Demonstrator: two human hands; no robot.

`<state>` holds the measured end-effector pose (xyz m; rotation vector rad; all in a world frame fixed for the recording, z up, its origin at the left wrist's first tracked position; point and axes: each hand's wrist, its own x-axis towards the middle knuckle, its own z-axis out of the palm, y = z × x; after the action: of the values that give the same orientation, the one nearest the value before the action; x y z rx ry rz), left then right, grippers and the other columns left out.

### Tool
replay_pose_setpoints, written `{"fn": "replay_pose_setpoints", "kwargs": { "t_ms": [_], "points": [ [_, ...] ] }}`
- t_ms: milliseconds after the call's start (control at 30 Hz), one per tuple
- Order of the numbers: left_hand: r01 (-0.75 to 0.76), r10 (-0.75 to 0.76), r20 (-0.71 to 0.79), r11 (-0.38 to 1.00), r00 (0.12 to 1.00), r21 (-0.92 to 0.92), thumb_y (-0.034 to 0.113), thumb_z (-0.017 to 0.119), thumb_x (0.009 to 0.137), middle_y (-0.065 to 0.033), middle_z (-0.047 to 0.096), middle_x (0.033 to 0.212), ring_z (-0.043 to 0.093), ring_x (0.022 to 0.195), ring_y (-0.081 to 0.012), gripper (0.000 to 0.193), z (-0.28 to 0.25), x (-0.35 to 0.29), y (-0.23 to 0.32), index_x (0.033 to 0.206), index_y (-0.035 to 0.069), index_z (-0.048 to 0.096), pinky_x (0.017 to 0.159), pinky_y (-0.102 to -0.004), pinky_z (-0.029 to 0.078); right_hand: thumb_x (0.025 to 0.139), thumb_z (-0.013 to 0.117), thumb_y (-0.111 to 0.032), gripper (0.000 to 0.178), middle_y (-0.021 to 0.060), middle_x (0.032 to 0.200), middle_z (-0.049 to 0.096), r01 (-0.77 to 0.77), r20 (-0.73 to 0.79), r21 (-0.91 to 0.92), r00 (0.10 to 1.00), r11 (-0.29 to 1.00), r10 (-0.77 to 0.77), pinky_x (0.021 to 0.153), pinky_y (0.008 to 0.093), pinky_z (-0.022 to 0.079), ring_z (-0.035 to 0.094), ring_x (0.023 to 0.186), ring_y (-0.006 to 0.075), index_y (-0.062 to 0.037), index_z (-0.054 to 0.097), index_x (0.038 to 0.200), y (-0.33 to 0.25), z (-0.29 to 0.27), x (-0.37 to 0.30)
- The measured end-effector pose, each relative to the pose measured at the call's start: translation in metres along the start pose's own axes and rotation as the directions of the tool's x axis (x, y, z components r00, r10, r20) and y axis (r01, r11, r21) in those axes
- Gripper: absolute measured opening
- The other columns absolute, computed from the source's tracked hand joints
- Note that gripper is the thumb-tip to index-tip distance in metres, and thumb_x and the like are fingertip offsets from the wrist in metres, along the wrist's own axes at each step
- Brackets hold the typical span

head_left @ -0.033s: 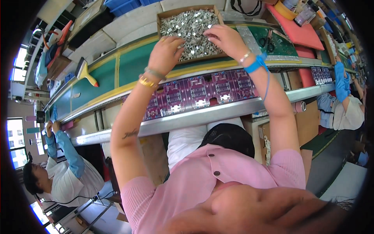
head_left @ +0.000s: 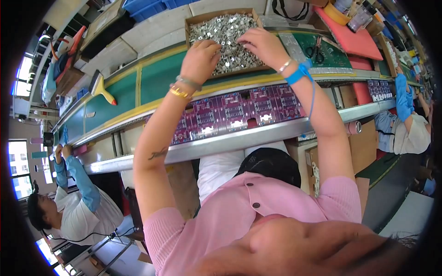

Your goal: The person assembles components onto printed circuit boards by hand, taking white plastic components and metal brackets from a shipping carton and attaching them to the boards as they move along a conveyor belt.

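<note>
Bright windows (head_left: pixel 20 76), green conveyor (head_left: pixel 161 83).

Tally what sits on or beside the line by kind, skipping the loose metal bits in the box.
Hands reaching into the box: 2, left hand and right hand
Cardboard box of small metal parts: 1
Purple circuit panel: 1
Scissors: 1
Brush: 1
Total: 6

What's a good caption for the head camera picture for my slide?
Both hands, left and right, dig into a cardboard box of small metal parts above a purple circuit board panel.
</note>
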<state>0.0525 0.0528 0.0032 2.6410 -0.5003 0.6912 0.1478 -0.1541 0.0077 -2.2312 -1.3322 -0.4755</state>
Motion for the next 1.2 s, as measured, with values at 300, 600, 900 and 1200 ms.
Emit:
{"fn": "replay_pose_setpoints", "kwargs": {
  "t_ms": [300,600,900,1200],
  "points": [
    [0.060,-0.068,0.066,0.992,0.996,0.110,0.013,0.067,0.072,-0.0079,0.059,0.085,0.053,0.088,-0.0282,0.010,0.041,0.045,-0.018,0.080,0.007,0.063,0.078,-0.0376,0.044,0.075,0.053,-0.011,0.007,0.0014,0.086,0.052,0.307,0.057,-0.289,0.951,0.907,-0.304,0.072,0.0307,0.047,0.052,0.087,0.0196,-0.0098,0.056,0.081,0.028,0.029,0.025],
    [-0.104,0.095,0.105,0.991,0.990,0.086,0.010,0.066,0.071,-0.0077,0.059,0.093,0.054,0.091,-0.0280,0.013,0.038,0.041,-0.016,0.082,0.006,0.061,0.082,-0.0377,0.044,0.086,0.057,-0.009,0.010,0.0056,0.087,0.062,-0.374,0.225,0.744,0.921,0.554,0.319,0.060,0.0247,0.049,0.058,0.075,0.0092,-0.0010,0.056,0.091,0.025,0.009,0.005],
    [-0.220,0.216,0.039,0.955,0.976,0.201,0.009,0.062,0.073,-0.0073,0.059,0.087,0.055,0.088,-0.0256,0.015,0.038,0.037,-0.024,0.088,0.008,0.063,0.078,-0.0350,0.047,0.087,0.051,-0.005,0.023,0.0035,0.085,0.054,-0.354,0.247,0.382,0.929,0.854,0.275,0.068,0.0251,0.045,0.053,0.074,0.0122,-0.0041,0.058,0.109,-0.018,-0.057,-0.088],
    [-0.198,0.181,0.153,0.974,0.972,0.108,0.011,0.063,0.076,-0.0062,0.059,0.084,0.055,0.085,-0.0270,0.009,0.042,0.047,-0.019,0.084,0.007,0.062,0.076,-0.0379,0.046,0.075,0.058,0.002,0.023,0.0091,0.085,0.057,-0.272,0.231,0.073,0.941,0.960,0.249,0.073,0.0340,0.047,0.056,0.082,0.0257,-0.0041,0.059,0.097,-0.020,-0.062,-0.154]
  ]
}}
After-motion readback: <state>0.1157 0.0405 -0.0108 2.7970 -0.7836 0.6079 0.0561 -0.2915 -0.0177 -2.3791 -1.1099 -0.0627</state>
